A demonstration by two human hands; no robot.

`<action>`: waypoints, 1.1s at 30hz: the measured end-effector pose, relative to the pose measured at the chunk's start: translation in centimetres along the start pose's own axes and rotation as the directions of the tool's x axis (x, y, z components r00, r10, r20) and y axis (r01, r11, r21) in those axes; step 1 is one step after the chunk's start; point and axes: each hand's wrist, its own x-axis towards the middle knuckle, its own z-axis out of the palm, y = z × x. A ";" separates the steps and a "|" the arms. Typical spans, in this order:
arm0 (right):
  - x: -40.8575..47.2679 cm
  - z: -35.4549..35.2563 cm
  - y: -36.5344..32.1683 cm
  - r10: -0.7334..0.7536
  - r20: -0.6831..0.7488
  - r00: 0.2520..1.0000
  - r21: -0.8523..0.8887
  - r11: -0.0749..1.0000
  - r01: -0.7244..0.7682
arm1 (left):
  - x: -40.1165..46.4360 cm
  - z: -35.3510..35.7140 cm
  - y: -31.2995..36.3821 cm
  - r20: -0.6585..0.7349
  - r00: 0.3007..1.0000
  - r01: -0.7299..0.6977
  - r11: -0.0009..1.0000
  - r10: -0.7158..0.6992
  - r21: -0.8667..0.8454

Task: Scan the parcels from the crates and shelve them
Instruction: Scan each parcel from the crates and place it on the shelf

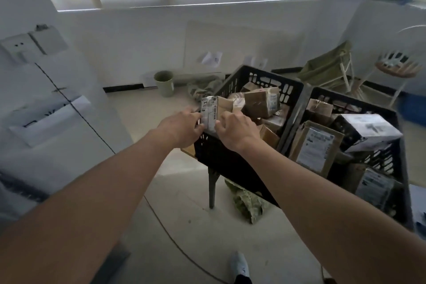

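Observation:
A small cardboard parcel (213, 108) with a white shipping label stands on end at the near left corner of a black plastic crate (230, 152). My left hand (182, 127) grips its left side. My right hand (235, 129) pinches its right edge. The crate holds several more brown boxes (260, 101). A second black crate (401, 193) stands to the right, filled with labelled parcels, among them a flat brown envelope (317, 145) and a white wrapped box (368, 129).
Both crates rest on a low table with a dark leg (212, 189). A green bin (164, 83) stands by the far wall. A folding chair (332, 67) and a round stool (398, 67) are at the right. A cable (166, 228) runs across the floor.

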 end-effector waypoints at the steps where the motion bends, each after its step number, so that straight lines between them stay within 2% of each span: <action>1: 1.6 0.7 0.4 -0.008 0.016 1.000 0.006 1.000 0.008 | 1.3 0.5 -0.3 0.005 1.000 0.020 1.000 -0.020 -0.004; 7: 8.4 4.4 2.6 -0.015 0.131 0.991 0.060 0.998 0.007 | 7.2 3.3 -1.5 0.078 0.987 0.143 0.989 -0.140 -0.040; 16: 13.8 7.7 4.4 0.032 0.209 0.977 0.150 0.987 -0.064 | 13.6 5.4 -3.4 0.130 0.972 0.211 0.969 -0.195 -0.131; 19: 14.5 8.0 5.1 0.061 0.219 0.974 0.285 0.950 -0.124 | 15.1 6.2 -3.5 0.104 0.982 0.176 0.966 -0.159 -0.188; 22: 15.4 7.7 5.5 0.159 0.162 0.974 0.469 0.856 -0.218 | 16.3 6.2 -2.8 -0.003 0.991 0.126 0.936 -0.135 -0.329; 25: 16.7 6.8 5.9 0.285 0.173 0.943 0.607 0.723 -0.330 | 17.0 5.5 -1.8 -0.012 0.989 0.118 0.821 -0.151 -0.558; 28: 17.2 5.8 6.1 0.325 0.164 0.931 0.668 0.658 -0.348 | 17.3 5.0 -0.9 0.079 0.984 0.158 0.574 -0.161 -0.803; 30: 17.2 5.4 6.0 0.326 0.152 0.933 0.705 0.626 -0.333 | 17.0 4.2 -0.6 0.098 0.984 0.157 0.456 -0.152 -0.876; 33: 17.1 4.5 5.5 0.302 0.134 0.944 0.782 0.553 -0.288 | 16.4 2.6 -0.3 0.095 0.988 0.134 0.387 -0.119 -0.912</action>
